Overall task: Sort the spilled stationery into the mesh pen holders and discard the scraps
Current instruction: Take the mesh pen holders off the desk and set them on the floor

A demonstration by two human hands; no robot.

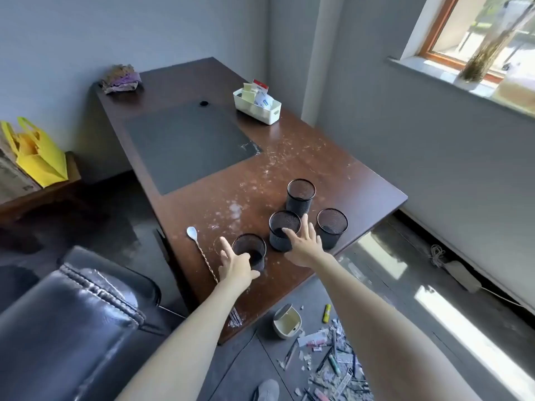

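Observation:
Four black mesh pen holders stand on the brown desk point(333, 169) near its front right corner. My left hand point(236, 264) curls round the nearest pen holder point(249, 248), thumb on its left side. With straight, spread fingers, my right hand point(304, 246) touches the near side of the middle pen holder point(284, 227). Two more pen holders stand free, one behind point(301, 195) and one to the right point(332, 227). The spilled stationery point(333, 363), pens mixed with paper scraps, lies on the floor below the desk, beside a yellow glue stick point(327, 313).
A small beige bin point(286, 325) sits on the floor by the pile. On the desk are a long spoon point(192, 234), a fork point(236, 318) at the front edge, a black mat point(188, 146) and a white basket point(256, 107). A black leather chair point(72, 328) stands at the left.

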